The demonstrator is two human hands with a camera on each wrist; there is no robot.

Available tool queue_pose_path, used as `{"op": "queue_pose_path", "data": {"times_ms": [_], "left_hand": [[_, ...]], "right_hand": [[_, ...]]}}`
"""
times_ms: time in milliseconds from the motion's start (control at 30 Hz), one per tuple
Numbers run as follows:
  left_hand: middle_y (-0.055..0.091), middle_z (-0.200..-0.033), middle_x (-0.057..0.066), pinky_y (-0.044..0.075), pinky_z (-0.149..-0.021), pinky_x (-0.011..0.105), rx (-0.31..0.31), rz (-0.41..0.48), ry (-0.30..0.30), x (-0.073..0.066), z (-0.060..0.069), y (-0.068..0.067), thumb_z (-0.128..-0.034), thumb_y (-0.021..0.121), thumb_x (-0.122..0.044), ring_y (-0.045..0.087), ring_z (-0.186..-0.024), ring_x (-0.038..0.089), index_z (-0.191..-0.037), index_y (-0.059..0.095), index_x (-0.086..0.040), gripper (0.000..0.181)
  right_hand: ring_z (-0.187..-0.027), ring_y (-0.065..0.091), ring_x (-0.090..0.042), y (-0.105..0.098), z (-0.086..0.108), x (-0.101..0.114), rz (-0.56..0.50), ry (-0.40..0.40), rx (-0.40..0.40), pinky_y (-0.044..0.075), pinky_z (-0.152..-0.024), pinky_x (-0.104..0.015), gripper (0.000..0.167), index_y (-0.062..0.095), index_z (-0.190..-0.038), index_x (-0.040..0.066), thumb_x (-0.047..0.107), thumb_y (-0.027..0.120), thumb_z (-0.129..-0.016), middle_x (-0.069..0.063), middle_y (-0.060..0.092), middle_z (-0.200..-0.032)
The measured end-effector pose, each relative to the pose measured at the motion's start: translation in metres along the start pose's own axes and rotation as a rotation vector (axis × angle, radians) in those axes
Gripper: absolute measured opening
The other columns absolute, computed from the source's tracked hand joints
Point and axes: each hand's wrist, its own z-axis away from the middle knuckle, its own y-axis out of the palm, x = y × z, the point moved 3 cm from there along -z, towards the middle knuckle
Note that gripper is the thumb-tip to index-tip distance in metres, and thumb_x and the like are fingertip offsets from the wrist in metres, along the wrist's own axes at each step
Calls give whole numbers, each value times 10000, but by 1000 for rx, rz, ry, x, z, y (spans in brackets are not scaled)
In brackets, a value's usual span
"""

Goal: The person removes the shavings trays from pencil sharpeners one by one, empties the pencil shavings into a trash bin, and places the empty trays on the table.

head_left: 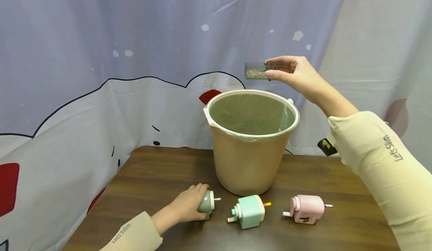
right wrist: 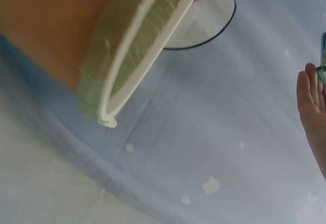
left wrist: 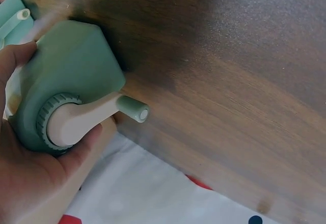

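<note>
My left hand grips a dark green crank pencil sharpener standing on the table. In the left wrist view, the thumb and fingers wrap the sharpener body beside its beige crank. A pencil end pokes out of its far side in the head view. Up high, my right hand pinches a small clear shavings drawer by one end, with pencil shavings along its bottom. The drawer hangs roughly level above the rim of a beige bucket, which has a thin translucent liner.
A mint crank sharpener with a pencil in it stands right of the left hand. Further right is a pink sharpener, also holding a pencil. A black and yellow object lies near the table's back edge. A patterned curtain hangs behind.
</note>
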Motion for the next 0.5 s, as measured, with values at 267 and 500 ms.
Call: {"op": "queue_pose_path", "data": {"times_ms": [267, 500], "left_hand": [[554, -1050, 77, 458, -631, 250, 10, -5, -15, 4, 2, 0, -684, 792, -298, 518, -840, 170, -1234, 470, 13, 708], [558, -1060, 84, 457, -629, 254, 13, 5, -15, 4, 3, 1, -688, 794, -285, 527, -850, 179, -1234, 469, 17, 703]], "right_hand": [[-933, 584, 24, 5, -33, 12, 64, -7, 45, 402, -965, -283, 523, 535, -1294, 27, 286, 657, -856, 109, 635, -977], [-1045, 589, -87, 9, -49, 15, 233, -19, 149, 408, -965, -299, 547, 545, -1284, 14, 309, 673, -841, -35, 661, -1120]]}}
